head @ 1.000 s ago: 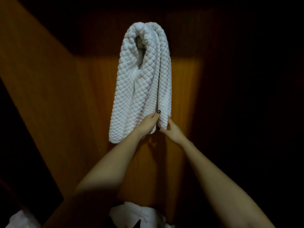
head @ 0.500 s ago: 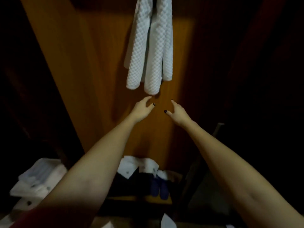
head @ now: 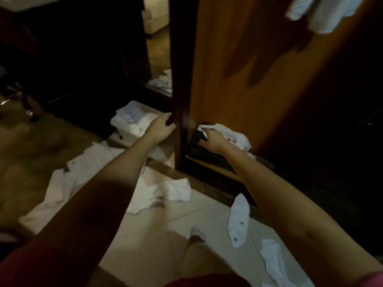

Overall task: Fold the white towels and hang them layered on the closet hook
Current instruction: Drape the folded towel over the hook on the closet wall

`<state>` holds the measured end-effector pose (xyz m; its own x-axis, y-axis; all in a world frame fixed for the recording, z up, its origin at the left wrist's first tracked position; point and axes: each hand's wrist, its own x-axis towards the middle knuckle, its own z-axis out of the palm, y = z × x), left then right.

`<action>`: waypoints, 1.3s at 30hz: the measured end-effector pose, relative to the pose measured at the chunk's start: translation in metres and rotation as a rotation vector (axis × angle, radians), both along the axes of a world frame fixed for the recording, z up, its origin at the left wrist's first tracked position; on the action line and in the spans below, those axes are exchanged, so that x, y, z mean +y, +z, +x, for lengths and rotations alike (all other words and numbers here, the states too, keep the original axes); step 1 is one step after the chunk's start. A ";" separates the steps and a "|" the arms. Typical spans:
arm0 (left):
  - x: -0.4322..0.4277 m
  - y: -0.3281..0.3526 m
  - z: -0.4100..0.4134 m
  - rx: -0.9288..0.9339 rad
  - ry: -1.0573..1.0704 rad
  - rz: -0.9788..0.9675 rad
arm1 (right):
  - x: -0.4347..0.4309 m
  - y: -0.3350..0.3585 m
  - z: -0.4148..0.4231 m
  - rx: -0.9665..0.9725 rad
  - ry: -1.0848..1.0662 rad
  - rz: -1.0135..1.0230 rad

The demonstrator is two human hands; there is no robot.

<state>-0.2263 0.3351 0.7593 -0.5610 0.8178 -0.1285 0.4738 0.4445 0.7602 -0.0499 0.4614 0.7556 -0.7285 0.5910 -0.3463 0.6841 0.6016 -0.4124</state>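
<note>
The white quilted towels (head: 323,11) hang at the top right against the closet's wooden back panel (head: 238,69); only their lower ends show. My left hand (head: 163,127) is low beside the dark closet frame post (head: 179,100), fingers loosely curled and holding nothing. Inside the closet bottom, my right hand (head: 211,139) reaches over a dark object (head: 199,150), its fingertips at a crumpled white cloth (head: 234,135). Whether it touches the cloth is blurred. More white towels (head: 165,191) lie spread on the floor under my left arm.
A white stack of folded linen (head: 132,119) sits on the floor left of the frame post. Small white cloths (head: 238,218) and another white piece (head: 275,264) lie on the pale tiles (head: 157,235). The room at left and the closet at right are dark.
My view has swung down and to the left, away from the hanging towels. Both hands let go of the towels and dropped toward the closet bottom and floor.
</note>
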 end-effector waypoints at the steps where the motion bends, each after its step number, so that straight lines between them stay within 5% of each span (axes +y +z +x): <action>1: -0.023 -0.012 -0.011 -0.007 0.040 -0.027 | -0.016 -0.012 -0.014 -0.018 0.037 -0.024; 12: -0.161 -0.150 -0.131 -0.205 0.436 -0.288 | -0.085 -0.142 -0.171 -0.157 0.320 -0.201; 24: -0.157 -0.288 -0.282 -0.258 0.462 -0.447 | -0.044 -0.293 -0.367 -0.284 0.399 -0.190; 35: -0.169 -0.584 -0.359 -0.376 0.587 -0.460 | -0.055 -0.577 -0.466 -0.213 0.312 -0.257; 39: -0.185 -0.701 -0.362 -0.423 0.594 -0.525 | -0.080 -0.696 -0.474 -0.379 0.235 -0.359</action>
